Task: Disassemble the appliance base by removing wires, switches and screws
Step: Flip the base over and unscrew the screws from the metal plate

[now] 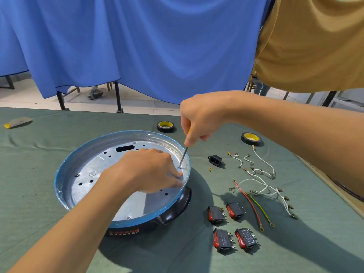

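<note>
The round appliance base, a silver metal pan with a blue rim on a black plastic foot, lies on the green cloth. My right hand grips a yellow-handled screwdriver, its tip on a screw near the pan's right wall. My left hand rests inside the pan with its fingertips pressed next to that screw. To the right lie several red rocker switches, loose white wires, a red wire, a green-yellow wire and a black power socket.
Two black tape rolls sit behind the base. A grey-and-yellow object lies at the far left. Blue cloth hangs behind the table, and a person in a tan shirt stands at the right.
</note>
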Demonstrator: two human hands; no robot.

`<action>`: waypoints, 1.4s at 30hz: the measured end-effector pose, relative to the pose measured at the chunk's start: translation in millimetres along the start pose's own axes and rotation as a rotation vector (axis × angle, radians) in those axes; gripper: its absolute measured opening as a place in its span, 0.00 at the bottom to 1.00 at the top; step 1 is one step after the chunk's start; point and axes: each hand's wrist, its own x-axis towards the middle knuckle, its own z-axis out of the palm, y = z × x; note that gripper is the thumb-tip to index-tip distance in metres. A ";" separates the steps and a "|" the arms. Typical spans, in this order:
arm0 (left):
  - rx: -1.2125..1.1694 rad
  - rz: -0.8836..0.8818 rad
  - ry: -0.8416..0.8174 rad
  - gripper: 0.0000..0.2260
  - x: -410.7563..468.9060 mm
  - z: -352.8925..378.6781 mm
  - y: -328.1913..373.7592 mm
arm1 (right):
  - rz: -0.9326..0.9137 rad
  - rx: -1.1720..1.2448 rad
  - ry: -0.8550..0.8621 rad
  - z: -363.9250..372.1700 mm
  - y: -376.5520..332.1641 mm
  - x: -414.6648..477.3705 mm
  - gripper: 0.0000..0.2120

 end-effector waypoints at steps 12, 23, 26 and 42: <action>0.009 0.012 -0.008 0.16 -0.4 -0.5 0.5 | 0.067 0.044 -0.043 -1.6 -1.9 6.4 0.34; 0.015 0.000 -0.003 0.18 -0.2 -0.7 -0.1 | -0.058 0.035 0.017 -5.0 2.1 4.8 0.09; 0.021 0.003 -0.001 0.18 0.1 -0.4 0.0 | -0.075 0.076 -0.001 0.9 0.3 7.5 0.11; 0.060 -0.012 0.009 0.20 -0.9 1.7 1.2 | -0.056 0.092 0.050 0.7 3.4 4.5 0.13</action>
